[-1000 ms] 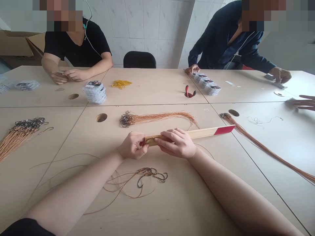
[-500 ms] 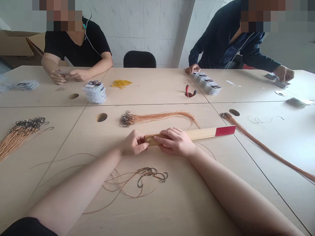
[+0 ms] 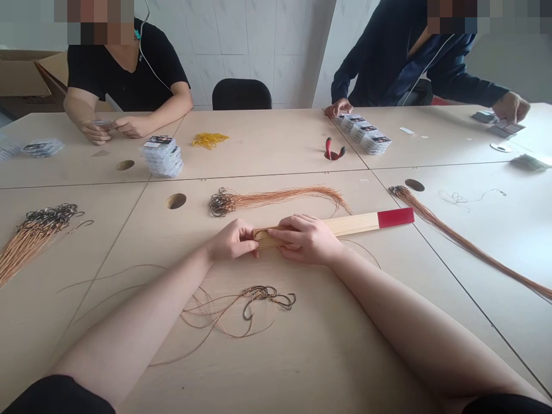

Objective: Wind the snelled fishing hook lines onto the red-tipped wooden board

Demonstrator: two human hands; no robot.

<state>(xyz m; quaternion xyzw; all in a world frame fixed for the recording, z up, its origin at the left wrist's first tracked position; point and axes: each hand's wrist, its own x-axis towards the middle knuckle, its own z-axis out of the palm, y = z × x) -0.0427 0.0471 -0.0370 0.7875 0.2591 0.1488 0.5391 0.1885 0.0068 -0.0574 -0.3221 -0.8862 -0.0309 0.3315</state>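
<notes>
A long, flat wooden strip (image 3: 357, 224) with a red end lies slightly slanted above the table. My left hand (image 3: 233, 240) pinches its left end between thumb and fingers. My right hand (image 3: 308, 238) lies over the strip near that end, gripping it, with its index finger reaching onto a dark curved fish hook (image 3: 261, 234). A thin line trails out below the strip to the right of this hand. Nearer to me, several loose fish hooks (image 3: 269, 296) with tan lines are tangled on the table, partly behind my left forearm.
Bundles of hooks with orange lines lie beyond the strip (image 3: 223, 202), at the left (image 3: 52, 221) and at the right (image 3: 457, 247). Red-handled pliers (image 3: 328, 149) stand in a table hole. Two people sit opposite, handling small packs near stacked clear packs (image 3: 162, 156). Yellow pieces (image 3: 209, 140) lie between.
The view has shifted slightly. Both hands keep their places on the strip, with the hook still at its left end. The person at right has moved a hand slightly over the dark packs.
</notes>
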